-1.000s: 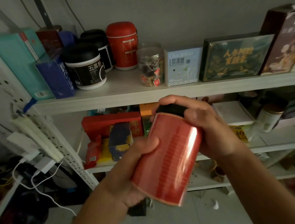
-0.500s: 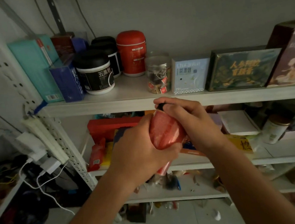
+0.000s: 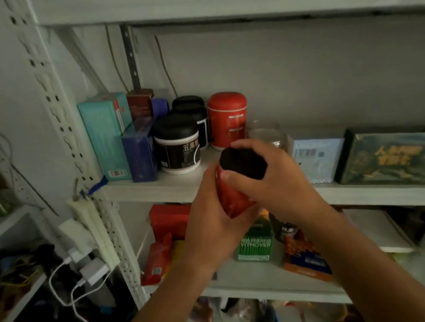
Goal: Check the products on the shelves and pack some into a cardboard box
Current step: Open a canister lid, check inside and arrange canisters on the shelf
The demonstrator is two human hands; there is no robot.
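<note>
A red canister with a black lid [image 3: 233, 198] is held up in front of the middle shelf [image 3: 161, 189], its lid end tipped toward the shelf. My left hand [image 3: 213, 227] grips its red body from below. My right hand [image 3: 269, 178] wraps over the black lid, thumb on the body. A second red canister [image 3: 228, 119] stands upright on that shelf just behind. No cardboard box is in view.
On the shelf stand a teal box [image 3: 108, 135], a blue box [image 3: 140, 157], black-lidded jars [image 3: 177, 143], a pale blue box [image 3: 317, 159] and a dark green tin [image 3: 391, 157]. Lower shelves hold packets and boxes. A power strip with chargers [image 3: 91, 243] hangs on the left upright.
Both hands have raised the red canister from lower-shelf height up to the middle shelf's front edge, turning its lid toward the shelf. My view has tilted upward.
</note>
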